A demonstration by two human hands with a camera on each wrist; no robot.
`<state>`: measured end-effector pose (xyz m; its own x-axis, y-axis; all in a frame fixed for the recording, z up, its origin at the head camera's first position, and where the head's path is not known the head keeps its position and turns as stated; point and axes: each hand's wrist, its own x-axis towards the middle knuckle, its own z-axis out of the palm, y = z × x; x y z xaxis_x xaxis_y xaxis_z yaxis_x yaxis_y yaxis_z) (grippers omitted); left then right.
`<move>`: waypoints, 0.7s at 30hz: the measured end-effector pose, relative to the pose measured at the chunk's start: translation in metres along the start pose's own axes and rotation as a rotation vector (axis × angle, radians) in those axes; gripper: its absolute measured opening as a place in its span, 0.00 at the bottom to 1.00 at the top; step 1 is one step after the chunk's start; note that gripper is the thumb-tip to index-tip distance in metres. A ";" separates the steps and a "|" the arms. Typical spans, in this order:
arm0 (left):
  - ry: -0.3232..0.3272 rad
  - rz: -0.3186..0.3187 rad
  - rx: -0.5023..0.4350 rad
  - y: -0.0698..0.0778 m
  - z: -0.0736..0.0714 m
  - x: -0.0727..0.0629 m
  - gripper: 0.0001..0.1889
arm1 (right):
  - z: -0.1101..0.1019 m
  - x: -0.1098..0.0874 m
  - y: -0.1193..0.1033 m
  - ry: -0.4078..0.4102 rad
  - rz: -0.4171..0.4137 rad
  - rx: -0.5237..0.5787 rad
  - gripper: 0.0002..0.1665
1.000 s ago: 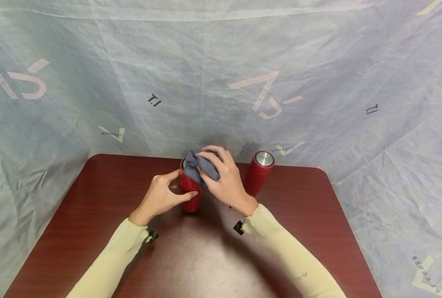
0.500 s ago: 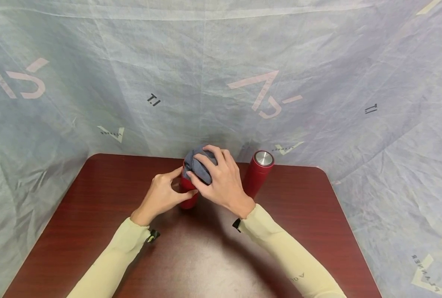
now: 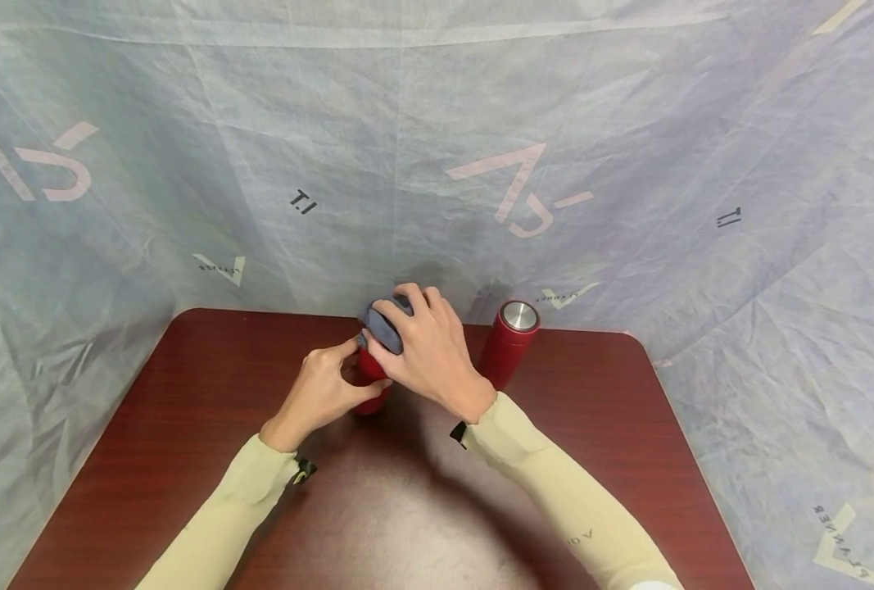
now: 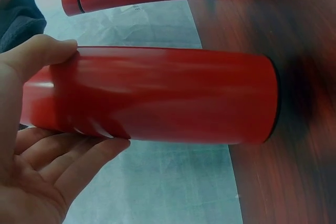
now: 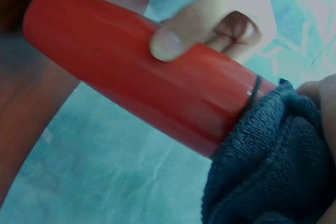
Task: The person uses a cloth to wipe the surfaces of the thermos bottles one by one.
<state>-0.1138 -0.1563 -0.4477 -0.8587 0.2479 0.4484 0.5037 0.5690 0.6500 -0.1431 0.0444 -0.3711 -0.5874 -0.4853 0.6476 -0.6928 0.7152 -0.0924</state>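
A red thermos flask (image 4: 173, 95) is held around its middle by my left hand (image 3: 317, 389), thumb on one side and fingers on the other. My right hand (image 3: 432, 344) grips a blue-grey cloth (image 3: 387, 329) bunched over the top of this flask. In the right wrist view the towelling cloth (image 5: 262, 166) covers the flask's lid end, below which a dark seam ring shows. The lid itself is hidden. Whether the flask's base touches the table I cannot tell.
A second red flask (image 3: 509, 348) with a silver lid top stands upright to the right, close behind my right wrist. The dark red wooden table (image 3: 208, 393) ends at a grey fabric curtain (image 3: 378, 164) at the back and sides.
My right hand has turned and shifted slightly left with the cloth, which now bunches tighter over the flask's top. My left hand keeps its grip almost in place.
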 end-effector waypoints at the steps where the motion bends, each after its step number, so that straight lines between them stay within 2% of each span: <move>1: -0.002 0.002 0.006 0.000 0.001 0.000 0.32 | -0.001 0.002 0.000 -0.024 0.002 -0.007 0.18; 6: -0.013 0.006 0.041 0.001 0.001 -0.001 0.32 | -0.005 0.010 0.002 -0.143 0.022 -0.023 0.16; 10: -0.018 0.008 0.062 0.002 0.001 -0.002 0.32 | -0.006 0.015 0.004 -0.231 0.063 0.010 0.15; 15: -0.009 0.013 0.092 0.002 0.002 -0.003 0.31 | -0.006 0.017 0.011 -0.313 0.169 0.117 0.17; 21: 0.016 0.038 0.122 0.000 0.003 -0.005 0.33 | -0.001 0.016 0.021 -0.326 0.279 0.280 0.16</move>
<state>-0.1093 -0.1553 -0.4515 -0.8373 0.2593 0.4813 0.5196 0.6512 0.5532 -0.1661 0.0524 -0.3617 -0.8347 -0.4593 0.3037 -0.5507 0.6990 -0.4562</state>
